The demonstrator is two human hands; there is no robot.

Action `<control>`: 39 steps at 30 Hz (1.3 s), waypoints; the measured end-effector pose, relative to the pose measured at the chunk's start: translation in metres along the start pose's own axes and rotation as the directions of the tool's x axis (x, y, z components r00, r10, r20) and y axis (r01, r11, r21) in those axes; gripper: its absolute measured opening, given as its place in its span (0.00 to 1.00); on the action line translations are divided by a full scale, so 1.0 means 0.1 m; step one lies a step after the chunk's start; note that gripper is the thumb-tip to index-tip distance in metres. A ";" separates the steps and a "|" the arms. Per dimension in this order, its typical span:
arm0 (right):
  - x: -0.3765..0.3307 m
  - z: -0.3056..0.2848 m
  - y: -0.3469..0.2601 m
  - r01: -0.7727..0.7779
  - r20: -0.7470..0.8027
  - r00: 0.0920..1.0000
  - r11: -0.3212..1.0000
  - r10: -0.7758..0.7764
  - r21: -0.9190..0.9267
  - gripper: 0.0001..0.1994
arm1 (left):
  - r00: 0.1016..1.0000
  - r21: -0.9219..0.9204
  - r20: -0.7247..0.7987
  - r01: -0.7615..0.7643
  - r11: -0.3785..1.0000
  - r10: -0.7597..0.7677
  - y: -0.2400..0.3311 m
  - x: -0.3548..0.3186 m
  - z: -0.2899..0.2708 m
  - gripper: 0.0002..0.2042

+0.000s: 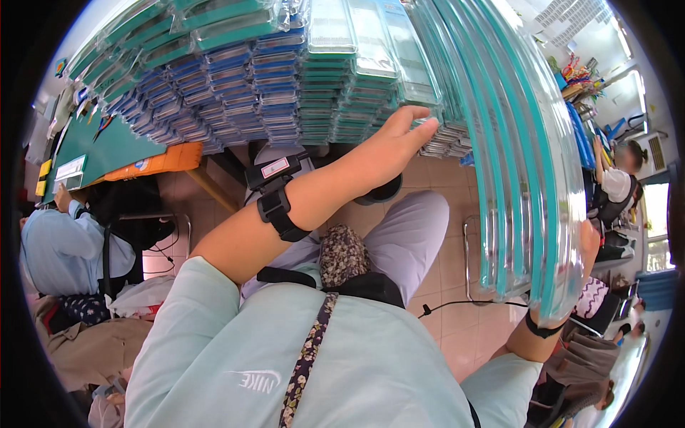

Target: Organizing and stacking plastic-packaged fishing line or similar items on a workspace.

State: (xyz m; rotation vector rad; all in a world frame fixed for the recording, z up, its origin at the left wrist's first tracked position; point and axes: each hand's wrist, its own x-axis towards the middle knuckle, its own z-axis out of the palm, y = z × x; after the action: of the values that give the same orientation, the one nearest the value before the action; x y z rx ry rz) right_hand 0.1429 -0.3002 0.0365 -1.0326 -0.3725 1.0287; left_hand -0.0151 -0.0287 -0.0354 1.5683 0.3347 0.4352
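Note:
A tall row of long clear plastic packs with teal edges stands close on my right, bending with the lens. My right hand is pressed round its outer side, with most of its fingers hidden behind the clear plastic. My left hand reaches forward to the inner side of these packs. Its thumb and a finger are stretched and apart, with nothing visible between them; whether the fingertips touch the plastic I cannot tell. Just beyond it are stacked flat clear packs with teal edges.
Several stacks of blue-edged packs rise ahead, topped by wrapped teal ones. On the left, a person in light blue sits at a green-topped table. Another person is at the far right. A black cable hangs near my right arm.

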 end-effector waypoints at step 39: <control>-0.45 -0.18 0.96 0.338 -0.003 0.941 0.941 -0.338 0.020 0.19 | 0.984 -0.201 0.052 -0.158 0.967 0.171 0.17 -0.61 0.59 0.47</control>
State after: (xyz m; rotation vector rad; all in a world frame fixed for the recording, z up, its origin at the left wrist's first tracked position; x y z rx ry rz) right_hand 0.0825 -0.3354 -0.0447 -0.9116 -0.5196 0.7210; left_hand -0.0414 -0.1103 -0.0238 1.4186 0.1045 0.5256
